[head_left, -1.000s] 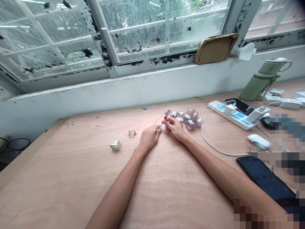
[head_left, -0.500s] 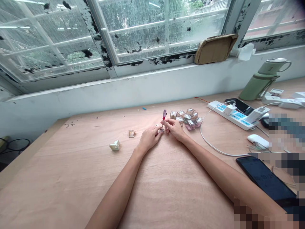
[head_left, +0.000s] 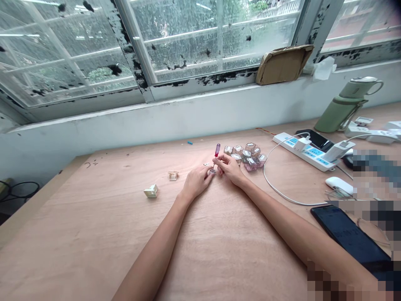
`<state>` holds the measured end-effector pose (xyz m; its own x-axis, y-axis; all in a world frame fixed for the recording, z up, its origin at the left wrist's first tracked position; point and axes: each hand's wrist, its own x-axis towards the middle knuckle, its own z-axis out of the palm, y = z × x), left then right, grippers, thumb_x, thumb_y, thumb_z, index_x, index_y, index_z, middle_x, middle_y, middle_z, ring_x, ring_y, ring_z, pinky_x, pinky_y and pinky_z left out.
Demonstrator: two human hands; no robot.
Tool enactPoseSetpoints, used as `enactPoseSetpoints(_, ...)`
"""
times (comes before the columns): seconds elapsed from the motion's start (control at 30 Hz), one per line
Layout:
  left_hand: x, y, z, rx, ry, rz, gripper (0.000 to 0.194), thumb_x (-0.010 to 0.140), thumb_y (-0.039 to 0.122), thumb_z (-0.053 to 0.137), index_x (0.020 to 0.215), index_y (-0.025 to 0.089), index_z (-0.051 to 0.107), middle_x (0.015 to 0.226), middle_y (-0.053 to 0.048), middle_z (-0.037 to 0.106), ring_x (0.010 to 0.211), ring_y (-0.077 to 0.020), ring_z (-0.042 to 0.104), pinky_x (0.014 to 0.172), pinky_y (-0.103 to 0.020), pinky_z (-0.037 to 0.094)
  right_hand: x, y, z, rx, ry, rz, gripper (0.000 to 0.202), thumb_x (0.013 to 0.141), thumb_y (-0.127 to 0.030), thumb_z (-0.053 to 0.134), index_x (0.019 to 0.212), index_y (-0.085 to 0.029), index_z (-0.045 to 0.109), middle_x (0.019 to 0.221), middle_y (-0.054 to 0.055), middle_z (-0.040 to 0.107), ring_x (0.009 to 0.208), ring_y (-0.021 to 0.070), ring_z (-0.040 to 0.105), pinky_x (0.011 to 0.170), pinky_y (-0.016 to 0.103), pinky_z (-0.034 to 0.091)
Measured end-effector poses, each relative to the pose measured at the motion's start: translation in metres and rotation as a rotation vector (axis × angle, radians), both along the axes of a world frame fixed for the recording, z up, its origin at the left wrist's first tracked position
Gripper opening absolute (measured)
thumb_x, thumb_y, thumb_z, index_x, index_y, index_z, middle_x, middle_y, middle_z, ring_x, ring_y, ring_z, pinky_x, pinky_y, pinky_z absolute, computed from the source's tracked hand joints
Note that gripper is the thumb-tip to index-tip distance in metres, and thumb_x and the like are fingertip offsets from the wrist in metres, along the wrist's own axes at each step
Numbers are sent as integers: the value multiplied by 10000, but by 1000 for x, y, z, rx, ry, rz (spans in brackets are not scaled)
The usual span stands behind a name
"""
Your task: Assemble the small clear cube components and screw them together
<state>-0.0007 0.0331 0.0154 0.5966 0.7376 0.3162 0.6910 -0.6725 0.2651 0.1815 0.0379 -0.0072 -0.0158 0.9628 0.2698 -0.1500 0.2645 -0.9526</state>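
Note:
My right hand (head_left: 228, 166) is closed on a small screwdriver (head_left: 217, 150) with a purple and red handle. Its thin shaft points down at a tiny metal piece (head_left: 213, 171) on the table. Bent fingers of my left hand (head_left: 198, 181) press at that same piece from the left; its exact shape is too small to make out. Just beyond the fingertips lies another small metal bit (head_left: 206, 164). To the left of my left hand are a cream plastic frame (head_left: 173, 176) and a cream plastic housing (head_left: 151, 191).
Several clear hexagonal boxes (head_left: 250, 162) cluster right beside my right hand. A white power strip (head_left: 305, 150) with plugs and a looping cable stands farther right, near a green bottle (head_left: 340, 106). A phone (head_left: 347, 236) lies by my right forearm. A blue bit (head_left: 189, 143) sits near the wall.
The screwdriver's handle has shifted very slightly to the right and tilts a little more. My right fingers have moved slightly with it; my left hand stays where it was.

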Motion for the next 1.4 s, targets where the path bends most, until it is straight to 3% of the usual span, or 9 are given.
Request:
enactPoseSetpoints(0.4,0,-1,1,-13,0,9,243,1017,326,493,1152,213,661,948,-64,707,882,-211,655,799,-296,472,1,2,-1,-42,-85,-47,486,816,-630,700,967,-169,730,562,-31,542,460,113,454,437,256,370)
enactPoseSetpoints(0.6,0,-1,1,-9,2,7,241,1018,324,493,1170,228,653,968,-53,711,870,-206,651,775,-294,462,2,2,-4,-4,-73,-53,412,781,-553,766,921,-168,720,709,-2,626,490,86,448,459,244,354)
enactPoseSetpoints(0.8,0,-1,0,3,4,5,229,1013,316,502,1164,225,648,959,-50,709,861,-207,647,770,-300,456,1,1,-1,-3,-48,-54,444,745,-584,780,888,-184,653,845,8,644,504,74,455,453,242,377)
enactPoseSetpoints(1.0,0,-1,0,0,4,2,230,1014,316,495,1159,235,654,965,-49,708,868,-207,649,767,-297,457,0,0,-1,1,-22,-39,466,731,-609,788,832,-200,590,774,-14,595,494,76,444,447,241,387)
enactPoseSetpoints(1.4,-1,0,-1,2,-2,11,242,1016,324,495,1179,227,646,960,-53,711,849,-207,652,759,-298,461,-1,1,0,-32,-43,-58,430,777,-566,743,946,-175,687,611,-34,556,472,102,458,438,252,398)
